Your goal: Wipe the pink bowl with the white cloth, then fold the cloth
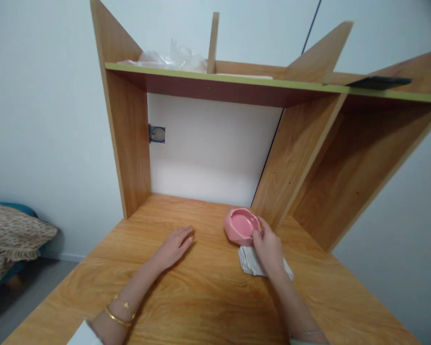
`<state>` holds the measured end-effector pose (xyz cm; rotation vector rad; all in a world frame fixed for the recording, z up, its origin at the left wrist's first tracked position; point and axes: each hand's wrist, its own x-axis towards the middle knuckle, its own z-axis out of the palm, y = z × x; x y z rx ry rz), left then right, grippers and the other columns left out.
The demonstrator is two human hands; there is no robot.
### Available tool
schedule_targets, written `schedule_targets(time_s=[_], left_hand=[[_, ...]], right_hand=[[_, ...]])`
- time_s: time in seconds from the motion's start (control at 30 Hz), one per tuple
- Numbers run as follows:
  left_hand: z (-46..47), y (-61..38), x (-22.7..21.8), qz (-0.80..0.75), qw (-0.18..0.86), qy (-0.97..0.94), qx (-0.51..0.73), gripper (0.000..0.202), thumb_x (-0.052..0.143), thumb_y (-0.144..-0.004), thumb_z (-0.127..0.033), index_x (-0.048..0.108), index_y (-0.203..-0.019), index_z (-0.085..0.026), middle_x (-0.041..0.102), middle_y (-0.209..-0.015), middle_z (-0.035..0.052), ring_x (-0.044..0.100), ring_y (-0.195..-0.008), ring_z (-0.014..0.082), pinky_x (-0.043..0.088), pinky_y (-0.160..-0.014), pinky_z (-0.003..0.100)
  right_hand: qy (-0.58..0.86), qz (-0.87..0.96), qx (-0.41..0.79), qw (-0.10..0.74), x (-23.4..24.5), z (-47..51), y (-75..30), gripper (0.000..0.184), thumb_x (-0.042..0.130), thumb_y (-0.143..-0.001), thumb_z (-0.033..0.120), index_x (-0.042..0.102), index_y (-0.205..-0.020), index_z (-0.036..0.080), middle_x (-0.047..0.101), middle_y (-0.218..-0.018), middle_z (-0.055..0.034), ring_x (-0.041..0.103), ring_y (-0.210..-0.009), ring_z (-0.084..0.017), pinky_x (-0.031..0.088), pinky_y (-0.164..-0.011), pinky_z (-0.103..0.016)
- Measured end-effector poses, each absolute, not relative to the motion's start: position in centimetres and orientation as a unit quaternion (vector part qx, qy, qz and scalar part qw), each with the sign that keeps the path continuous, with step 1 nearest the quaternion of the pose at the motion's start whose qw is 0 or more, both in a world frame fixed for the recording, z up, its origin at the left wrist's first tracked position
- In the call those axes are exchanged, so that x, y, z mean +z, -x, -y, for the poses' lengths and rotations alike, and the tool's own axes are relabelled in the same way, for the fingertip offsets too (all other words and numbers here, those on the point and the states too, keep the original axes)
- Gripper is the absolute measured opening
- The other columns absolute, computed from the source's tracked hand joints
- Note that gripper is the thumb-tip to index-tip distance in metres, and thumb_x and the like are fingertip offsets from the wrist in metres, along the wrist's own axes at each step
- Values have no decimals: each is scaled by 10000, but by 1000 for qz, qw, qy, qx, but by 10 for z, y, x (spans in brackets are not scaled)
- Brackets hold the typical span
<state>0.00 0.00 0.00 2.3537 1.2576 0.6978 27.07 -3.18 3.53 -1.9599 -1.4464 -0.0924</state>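
Observation:
My right hand (268,247) grips the near right rim of a pink faceted bowl (233,232), thumb inside and fingers outside. The bowl looks like an ashtray with a notched rim, and nothing shows inside it. Under my right hand and wrist lies a folded pale grey cloth (249,261), partly hidden by them. To the left, my left hand (174,247) rests palm down at the wooden desktop with its fingers stretched out and holds nothing. Whether the bowl touches the desktop or is slightly raised, I cannot tell.
A wooden upright panel (290,158) stands just behind the bowl. Overhead, a shelf (208,82) carries a crumpled clear plastic bag (175,60) and a flat black object (379,82). An open wall socket box (157,134) shows at the back left. A patterned blanket (14,235) lies far left.

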Motion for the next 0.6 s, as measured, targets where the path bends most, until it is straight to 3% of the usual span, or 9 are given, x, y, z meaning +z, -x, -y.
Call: schedule_targets(time_s=[0.1, 0.17, 0.23, 0.3, 0.47, 0.6], left_hand=[[5, -7, 2, -407, 306, -800, 316, 557, 329, -845, -515, 359, -1269, -155, 573, -1112, 115, 540, -996, 213, 392, -880, 344], [9, -11, 1, -384, 389, -770, 330, 639, 344, -832, -542, 265, -1309, -123, 650, -841, 100, 625, -700, 186, 482, -653, 308], [11, -15, 0, -370, 463, -738, 322, 689, 338, -818, -575, 212, -1318, -118, 628, -626, 39, 582, -457, 144, 437, -428, 233], [12, -16, 0, -371, 517, -706, 312, 704, 360, -795, -596, 223, -1302, -127, 593, -527, 2, 540, -356, 125, 352, -322, 180], [10, -18, 0, -405, 585, -633, 305, 651, 461, -777, -519, 271, -1264, -130, 581, -462, -14, 575, -368, 149, 401, -332, 179], [10, -21, 4, -456, 613, -578, 287, 541, 477, -788, -358, 319, -1241, -107, 593, -437, -4, 615, -427, 181, 475, -416, 226]], right_hand=[[689, 619, 18, 376, 33, 35, -248, 456, 312, -776, 238, 463, -1196, 141, 628, -677, -36, 571, -615, -183, 391, -581, -259], [648, 657, 57, 382, 30, 37, -232, 457, 317, -762, 221, 474, -1181, 131, 626, -673, -30, 559, -591, -171, 392, -574, -253], [618, 683, 92, 379, 27, 39, -220, 459, 322, -748, 203, 480, -1173, 128, 631, -697, -31, 552, -587, -163, 398, -579, -249], [600, 698, 119, 372, 24, 41, -212, 466, 327, -738, 188, 479, -1175, 132, 635, -714, -31, 545, -580, -157, 402, -583, -247], [596, 704, 134, 362, 18, 41, -205, 478, 352, -715, 155, 487, -1173, 161, 636, -731, -28, 526, -562, -144, 385, -571, -239], [610, 683, 140, 377, 13, 38, -200, 451, 401, -693, 167, 531, -1126, 173, 516, -506, 40, 444, -449, -120, 315, -463, -213]])
